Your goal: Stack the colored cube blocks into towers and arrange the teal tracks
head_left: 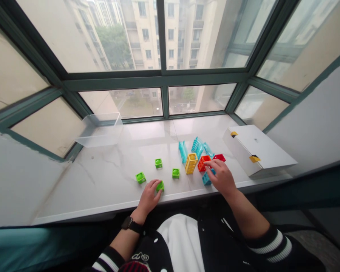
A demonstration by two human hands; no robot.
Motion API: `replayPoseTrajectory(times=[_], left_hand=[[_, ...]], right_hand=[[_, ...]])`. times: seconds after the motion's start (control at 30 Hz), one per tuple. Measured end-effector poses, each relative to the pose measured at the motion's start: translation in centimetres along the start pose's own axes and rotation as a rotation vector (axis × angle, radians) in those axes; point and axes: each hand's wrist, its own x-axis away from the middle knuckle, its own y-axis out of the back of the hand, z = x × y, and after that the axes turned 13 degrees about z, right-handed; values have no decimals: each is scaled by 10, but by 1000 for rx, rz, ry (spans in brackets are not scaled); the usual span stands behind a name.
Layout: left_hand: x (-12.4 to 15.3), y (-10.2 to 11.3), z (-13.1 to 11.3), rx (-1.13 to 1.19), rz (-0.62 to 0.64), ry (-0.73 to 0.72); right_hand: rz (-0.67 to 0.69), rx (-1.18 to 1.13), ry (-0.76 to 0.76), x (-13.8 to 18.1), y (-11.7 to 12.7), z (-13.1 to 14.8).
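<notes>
My left hand (149,196) is closed around a green building block (160,186) near the sill's front edge, thumb and fingers on its sides. Other green blocks lie singly nearby: one to the left (141,177), one farther back (158,163) and one to the right (175,173). At the right, the fingertips of my right hand (222,177) are on an orange block stack (203,163). Its thumb is by a blue block stack (206,179), partly hidden under the hand. A red block piece (219,157) shows behind the hand. A yellow block stack (191,163) stands just left.
Translucent teal curved pieces (183,152) lie behind the stacks. A clear plastic bin (100,130) is at the back left. A white box (257,149) with yellow-and-black tabs sits at the right. The marble sill (102,177) ends at window frames behind.
</notes>
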Motion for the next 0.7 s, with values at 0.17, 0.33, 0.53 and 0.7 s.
replayPoseTrajectory(times=[0.17, 0.33, 0.53, 0.7], left_hand=[[-2, 5, -2, -35, -20, -4], [2, 19, -19, -66, -114, -20], [-5, 35, -77, 11, -147, -159], [-23, 35, -111, -35, 3, -259]], right_hand=[[266, 119, -74, 13, 0, -49], [388, 105, -97, 11, -2, -60], [338, -82, -14, 12, 19, -24], [325, -400, 167, 17, -15, 36]])
